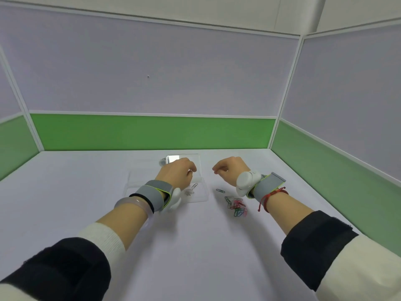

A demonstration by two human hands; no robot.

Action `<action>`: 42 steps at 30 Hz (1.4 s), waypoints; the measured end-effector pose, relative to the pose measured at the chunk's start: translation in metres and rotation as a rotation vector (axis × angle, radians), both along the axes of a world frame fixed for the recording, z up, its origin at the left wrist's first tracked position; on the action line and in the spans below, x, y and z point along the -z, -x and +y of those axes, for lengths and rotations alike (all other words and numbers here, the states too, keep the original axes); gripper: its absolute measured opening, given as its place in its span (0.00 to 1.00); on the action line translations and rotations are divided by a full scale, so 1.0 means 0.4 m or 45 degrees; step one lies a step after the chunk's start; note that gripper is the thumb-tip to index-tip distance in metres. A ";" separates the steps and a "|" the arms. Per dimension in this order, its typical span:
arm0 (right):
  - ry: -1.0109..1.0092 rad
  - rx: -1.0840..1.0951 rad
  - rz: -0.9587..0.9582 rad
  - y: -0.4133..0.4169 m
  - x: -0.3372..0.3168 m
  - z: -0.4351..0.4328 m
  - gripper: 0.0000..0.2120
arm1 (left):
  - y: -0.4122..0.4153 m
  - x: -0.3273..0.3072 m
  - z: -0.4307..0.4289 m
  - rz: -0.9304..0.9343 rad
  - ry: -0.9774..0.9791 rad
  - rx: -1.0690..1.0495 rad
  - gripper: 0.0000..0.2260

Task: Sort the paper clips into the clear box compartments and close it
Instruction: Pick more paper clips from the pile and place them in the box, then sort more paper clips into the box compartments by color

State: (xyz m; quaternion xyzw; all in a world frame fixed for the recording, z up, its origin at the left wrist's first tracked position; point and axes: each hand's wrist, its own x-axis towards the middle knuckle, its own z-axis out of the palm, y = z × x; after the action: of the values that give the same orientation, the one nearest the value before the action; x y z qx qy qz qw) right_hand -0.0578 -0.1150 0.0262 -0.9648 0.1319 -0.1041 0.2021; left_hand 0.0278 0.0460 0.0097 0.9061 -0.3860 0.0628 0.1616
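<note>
1. Your left hand [176, 170] reaches forward over the clear box [201, 192], palm down, with the fingers curled in and the fingertips drawn together near the thumb. Whether a clip is pinched there cannot be told; the tips are too small and blurred.
2. Your right hand [230, 168] hovers to the right of the box, above the table [195, 246], knuckles up and wrist bent. Its fingers are also curled loosely toward the thumb, and you cannot tell from this view whether they hold anything.
3. The two hands sit at about the same height, well apart from each other, fingertips pointing toward one another.
4. Each wrist carries a grey strap with a white device; your left wrist [132, 203] also shows a pale bangle, your right wrist [271, 195] a red cord.
5. The clear box lies open and flat on the table, mostly under your left hand. Its raised lid [195, 158] stands behind the hand, almost invisible against the pale surface.
6. A few silver paper clips [191, 190] lie in the box's right-hand compartment, just beside your left wrist device.
7. The loose pile of coloured paper clips [236, 206] rests on the table to the right of the box, below your right wrist, in green, pink, red and silver. One blue clip [220, 190] lies apart from the pile, between it and the box.
</note>
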 end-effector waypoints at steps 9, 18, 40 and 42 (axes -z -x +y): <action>0.018 0.126 0.137 0.062 0.026 -0.083 0.15 | 0.040 0.024 -0.089 0.020 -0.124 0.127 0.13; 0.058 0.104 0.361 0.081 0.087 -0.109 0.13 | 0.060 0.071 -0.163 -0.028 -0.238 0.223 0.14; 0.278 0.048 0.462 0.043 0.133 -0.090 0.12 | 0.051 0.124 -0.224 -0.114 -0.337 0.137 0.08; 0.249 0.076 0.469 0.044 0.131 -0.096 0.12 | 0.052 0.123 -0.220 -0.111 -0.319 0.138 0.08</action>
State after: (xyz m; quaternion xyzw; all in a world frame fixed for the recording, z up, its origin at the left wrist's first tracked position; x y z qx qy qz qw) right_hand -0.0754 -0.1535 -0.0264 -0.9782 0.1846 0.0558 0.0770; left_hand 0.0069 -0.0421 -0.0396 0.8934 -0.4458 0.0446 0.0335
